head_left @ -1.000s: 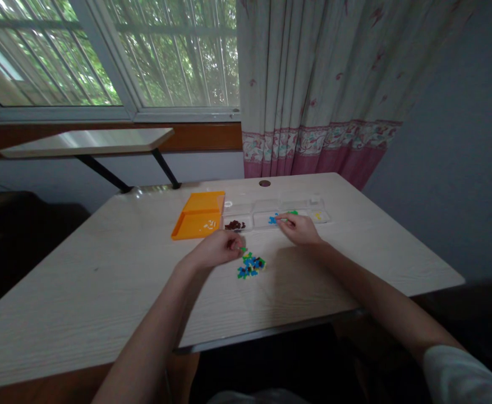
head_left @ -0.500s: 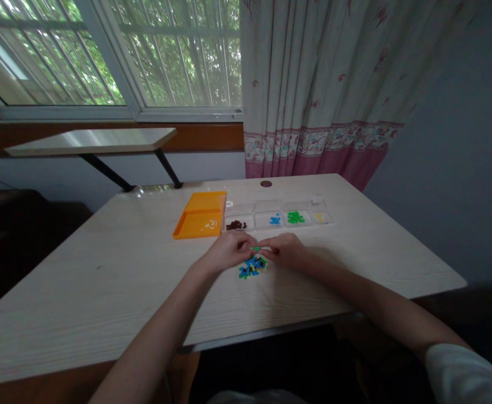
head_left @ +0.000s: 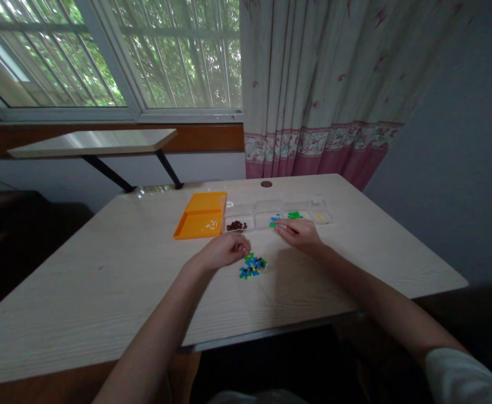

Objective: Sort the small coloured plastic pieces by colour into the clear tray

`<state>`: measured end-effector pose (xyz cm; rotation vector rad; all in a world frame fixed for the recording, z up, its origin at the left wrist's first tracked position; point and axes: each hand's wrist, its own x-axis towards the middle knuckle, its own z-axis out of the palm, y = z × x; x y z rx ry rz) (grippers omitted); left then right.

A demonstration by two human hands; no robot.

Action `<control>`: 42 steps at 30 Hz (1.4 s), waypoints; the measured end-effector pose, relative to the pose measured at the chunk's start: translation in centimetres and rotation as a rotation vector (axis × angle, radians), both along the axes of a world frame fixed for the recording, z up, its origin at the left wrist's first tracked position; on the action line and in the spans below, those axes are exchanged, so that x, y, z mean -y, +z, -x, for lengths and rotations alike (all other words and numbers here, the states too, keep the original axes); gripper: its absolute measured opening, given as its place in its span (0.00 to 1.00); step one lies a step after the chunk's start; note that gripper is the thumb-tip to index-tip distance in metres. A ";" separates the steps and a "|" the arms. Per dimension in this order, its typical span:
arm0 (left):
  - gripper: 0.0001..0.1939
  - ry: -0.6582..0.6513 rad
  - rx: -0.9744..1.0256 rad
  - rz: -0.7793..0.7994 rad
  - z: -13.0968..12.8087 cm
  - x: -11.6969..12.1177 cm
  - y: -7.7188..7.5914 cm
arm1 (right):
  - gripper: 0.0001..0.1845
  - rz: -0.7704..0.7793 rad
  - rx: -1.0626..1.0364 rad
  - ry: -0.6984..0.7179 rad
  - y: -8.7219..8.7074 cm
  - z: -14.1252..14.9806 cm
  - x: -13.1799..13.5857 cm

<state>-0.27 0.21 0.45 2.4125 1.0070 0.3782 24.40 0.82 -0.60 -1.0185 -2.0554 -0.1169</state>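
Observation:
My right hand reaches over the front edge of the clear boxes, thumb and index finger pinched together. At their tips is a small green plastic piece, beside the blue pieces. My left hand rests on the table with its fingers curled closed, and what they hold, if anything, is hidden. Just right of its fingertips lies a cluster of small blue, green, yellow and dark brown pieces. My right hand partly covers the green pieces in their compartment.
An open orange case with several white pieces stands at left. Beside it, open clear boxes hold dark brown pieces and yellow pieces. A raised shelf is at back left, and a round hole cover sits near the table's back edge.
My right hand has moved away from my left, forward and right to the clear boxes. The green piece that was between both hands is no longer there. My left hand has barely moved.

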 end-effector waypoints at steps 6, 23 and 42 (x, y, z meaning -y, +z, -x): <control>0.06 0.012 -0.055 0.023 -0.2 0.2 0.0 | 0.15 -0.030 -0.020 -0.018 0.2 -0.2 0.0; 0.09 0.069 -0.093 -0.011 0.6 -0.4 -0.6 | 0.16 0.100 0.047 -0.196 1.5 -3.3 -1.5; 0.08 0.100 -0.154 -0.142 0.6 -0.5 -0.4 | 0.14 0.355 0.284 -0.201 1.0 -2.7 -1.4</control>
